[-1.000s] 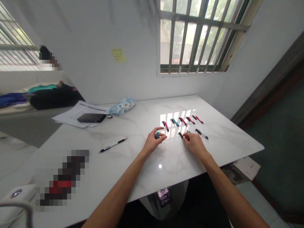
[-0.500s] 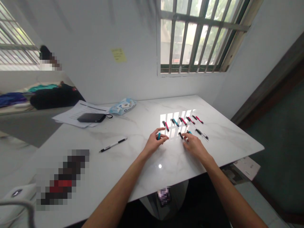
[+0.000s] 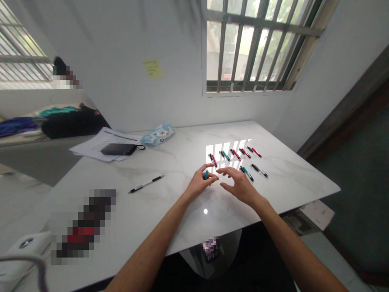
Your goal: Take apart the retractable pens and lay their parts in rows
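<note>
My left hand [image 3: 199, 182] is curled around a teal pen piece [image 3: 206, 174], its end showing between the fingers. My right hand [image 3: 241, 185] hovers just to the right, thumb and fingers apart, fingertips close to the left hand's. I see nothing between them, though its palm is hidden. Right behind the right hand lies a teal pen barrel [image 3: 249, 174] beside a black piece [image 3: 242, 169]. Farther back is a row of paired pen parts: a red pair [image 3: 214, 159], a teal pair [image 3: 225, 155] and several more red ones [image 3: 236, 154].
A black-and-clear pen [image 3: 259, 171] lies at the right, a white-and-black pen [image 3: 146, 184] at the left. A black pouch [image 3: 118, 149] rests on papers [image 3: 91, 146] near a blue packet [image 3: 158, 135]. The marble-look table [image 3: 182, 227] meets the wall under a barred window.
My right hand has moved left toward my left hand, uncovering the teal barrel. The black piece that was at its fingertips no longer shows. My left hand still holds the teal piece.
</note>
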Available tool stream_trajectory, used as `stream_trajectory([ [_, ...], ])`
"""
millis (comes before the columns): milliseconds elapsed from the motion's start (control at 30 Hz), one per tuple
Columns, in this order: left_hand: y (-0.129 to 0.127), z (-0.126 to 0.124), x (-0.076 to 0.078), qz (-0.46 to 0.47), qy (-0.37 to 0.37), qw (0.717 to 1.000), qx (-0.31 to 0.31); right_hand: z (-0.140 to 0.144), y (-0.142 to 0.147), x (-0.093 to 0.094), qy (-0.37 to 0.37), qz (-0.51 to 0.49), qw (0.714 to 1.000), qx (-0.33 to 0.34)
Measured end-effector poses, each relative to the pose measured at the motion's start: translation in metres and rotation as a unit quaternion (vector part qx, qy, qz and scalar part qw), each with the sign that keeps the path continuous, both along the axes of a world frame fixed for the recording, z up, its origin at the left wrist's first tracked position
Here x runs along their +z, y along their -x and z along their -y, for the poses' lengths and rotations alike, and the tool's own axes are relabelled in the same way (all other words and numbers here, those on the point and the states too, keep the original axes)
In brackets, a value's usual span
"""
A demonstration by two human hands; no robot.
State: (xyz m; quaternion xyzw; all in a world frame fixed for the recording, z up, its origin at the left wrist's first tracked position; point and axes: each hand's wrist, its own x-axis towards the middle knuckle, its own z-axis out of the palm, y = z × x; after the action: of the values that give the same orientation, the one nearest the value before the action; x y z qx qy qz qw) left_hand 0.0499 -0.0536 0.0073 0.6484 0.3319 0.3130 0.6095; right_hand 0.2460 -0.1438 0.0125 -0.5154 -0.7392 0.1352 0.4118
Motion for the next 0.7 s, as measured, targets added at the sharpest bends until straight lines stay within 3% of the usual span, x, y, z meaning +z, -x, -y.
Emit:
stream_trajectory([
  [200,0.0,-0.002,-0.008,-0.007,-0.001,0.999,-0.04,-0.008,0.01,-0.001,-0.013,-0.016,0.999,0.035],
  [500,-0.004,-0.003,-0.015,-0.012,0.007,0.999,-0.045,-0.008,0.007,-0.001,0.002,0.015,0.999,0.043],
  [700,-0.001,-0.01,-0.011,0.002,-0.018,0.999,0.048,-0.019,-0.011,-0.006,-0.008,0.025,1.0,0.0],
])
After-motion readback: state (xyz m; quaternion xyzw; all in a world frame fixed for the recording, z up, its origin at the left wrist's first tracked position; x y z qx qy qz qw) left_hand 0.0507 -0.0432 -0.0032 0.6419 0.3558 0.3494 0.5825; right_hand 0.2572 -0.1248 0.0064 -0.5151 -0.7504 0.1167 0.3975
